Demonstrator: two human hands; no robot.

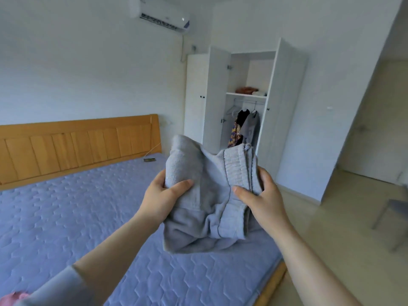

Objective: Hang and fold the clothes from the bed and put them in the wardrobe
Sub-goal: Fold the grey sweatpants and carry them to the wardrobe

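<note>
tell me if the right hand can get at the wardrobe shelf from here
Probably not yet. The right hand grips the folded grey garment with the left hand, and the wardrobe shelf stands well beyond it. The doors stand open, so the way looks free once nearer.

Garment (209, 195) is showing light grey, ribbed band w/ a dark stitch line. Mattress (66, 217) is looking blue-lilac, quilted in a hex-ish pattern. Headboard (77, 146) is showing orange-brown wood. Wardrobe (284, 102) is reading white; hung clothes (250, 129) inside are showing black, grey & multi-col floral. Fabric scrap (13, 298) is showing pink.
</note>
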